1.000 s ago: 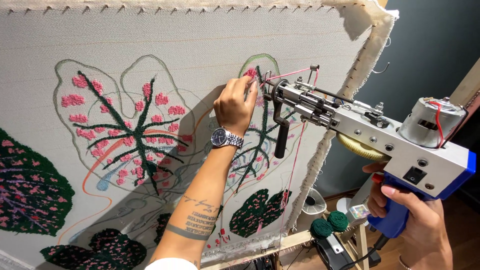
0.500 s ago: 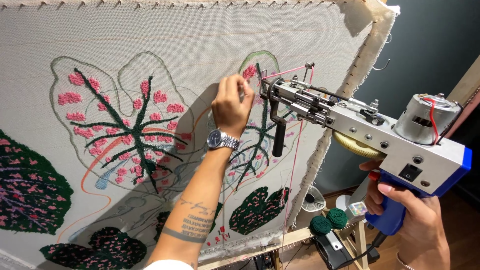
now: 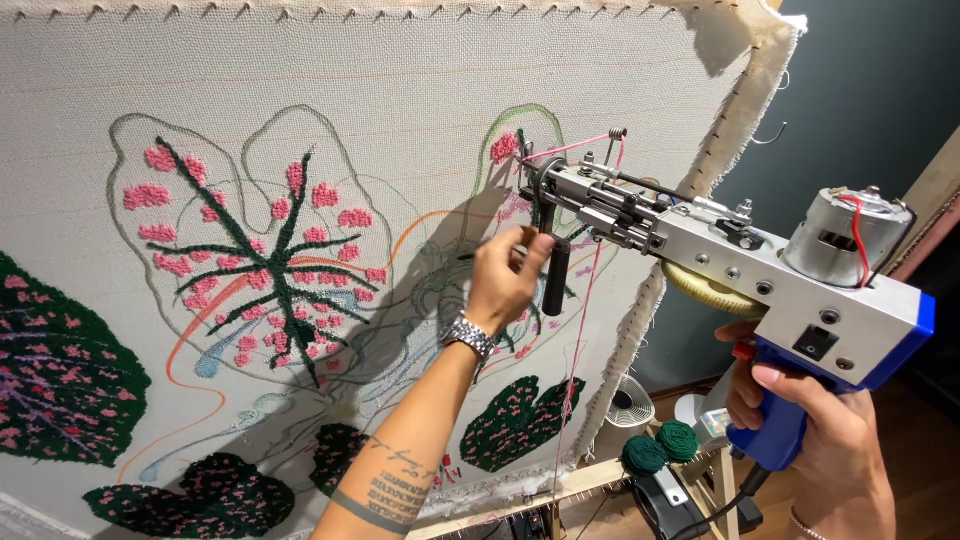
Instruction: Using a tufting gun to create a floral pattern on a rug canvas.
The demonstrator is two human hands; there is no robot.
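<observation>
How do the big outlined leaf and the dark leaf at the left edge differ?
The outlined leaf is mostly bare cloth with dark green veins and scattered pink patches; the dark leaf is filled almost solid green with small pink flecks. The outlined leaf shows whole; the dark leaf is cut by the picture's edge. Both sit on the same stretched backing cloth.

A: What is the left arm (image 3: 420, 440) wearing?
B: It's wearing a steel watch (image 3: 468, 335) and showing dark band tattoos (image 3: 385, 495).
A: And the right wrist?
B: It's wearing a thin bracelet (image 3: 805, 522).
</observation>
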